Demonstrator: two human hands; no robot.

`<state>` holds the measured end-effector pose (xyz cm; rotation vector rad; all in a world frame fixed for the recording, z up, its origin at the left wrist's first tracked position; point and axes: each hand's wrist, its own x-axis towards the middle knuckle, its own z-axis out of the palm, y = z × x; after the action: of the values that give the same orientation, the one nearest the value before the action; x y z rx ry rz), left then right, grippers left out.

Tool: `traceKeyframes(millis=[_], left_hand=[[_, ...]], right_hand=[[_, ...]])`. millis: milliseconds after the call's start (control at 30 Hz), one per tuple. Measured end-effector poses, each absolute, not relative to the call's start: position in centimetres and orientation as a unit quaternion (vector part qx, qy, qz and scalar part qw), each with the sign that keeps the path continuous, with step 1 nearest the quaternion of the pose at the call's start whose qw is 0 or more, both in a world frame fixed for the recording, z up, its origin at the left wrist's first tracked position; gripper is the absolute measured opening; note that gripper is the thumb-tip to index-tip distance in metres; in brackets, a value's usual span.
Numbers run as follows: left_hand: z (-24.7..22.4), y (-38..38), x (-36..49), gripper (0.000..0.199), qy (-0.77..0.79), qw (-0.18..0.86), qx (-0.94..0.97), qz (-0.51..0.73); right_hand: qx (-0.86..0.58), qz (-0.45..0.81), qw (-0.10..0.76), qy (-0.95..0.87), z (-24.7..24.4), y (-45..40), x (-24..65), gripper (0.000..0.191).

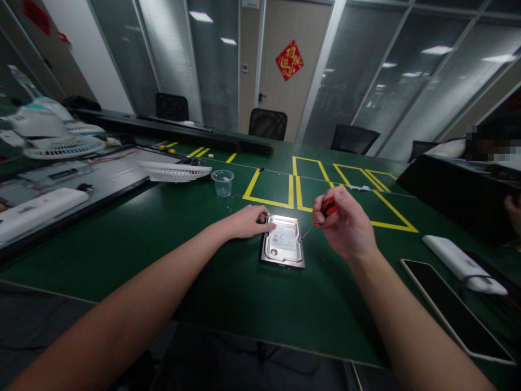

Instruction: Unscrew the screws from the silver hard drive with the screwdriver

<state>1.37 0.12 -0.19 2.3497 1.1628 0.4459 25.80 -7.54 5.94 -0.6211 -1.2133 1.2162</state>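
Observation:
A silver hard drive [287,241] lies flat on the green table [228,293], its label side up. My left hand [249,221] rests at its upper left, with the thumb on the top face and the other fingers curled at the edge. In my right hand [344,222] is a screwdriver [329,207] with a red and black handle, gripped by closed fingers. Its thin shaft slants down to the left, and the tip is at the drive's right edge. Whether the tip sits in a screw is too small to tell.
A clear plastic cup [223,183] stands behind the left hand, near a white fan grille [175,171]. On the right lie a dark-screened phone [453,307] and a white power strip [464,264]. Another person's hand [513,220] shows at the right edge.

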Motion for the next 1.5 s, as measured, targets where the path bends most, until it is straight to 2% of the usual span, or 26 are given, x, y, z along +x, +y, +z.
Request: traceKeyframes(millis=[133, 500, 1500], left_hand=[[-0.15, 0.07, 1.4, 0.062, 0.426, 0.244, 0.856, 0.16], [0.09, -0.09, 1.47, 0.06, 0.43, 0.242, 0.856, 0.153], [-0.2, 0.1, 1.46, 0.06, 0.424, 0.236, 0.859, 0.161]], right_hand=[[-0.26, 0.522, 0.613, -0.533, 5.83, -7.53, 25.84, 0.015], [-0.257, 0.522, 0.609, -0.539, 5.68, -7.37, 26.04, 0.025], [-0.259, 0.514, 0.601, -0.555, 5.91, -7.67, 25.66, 0.026]])
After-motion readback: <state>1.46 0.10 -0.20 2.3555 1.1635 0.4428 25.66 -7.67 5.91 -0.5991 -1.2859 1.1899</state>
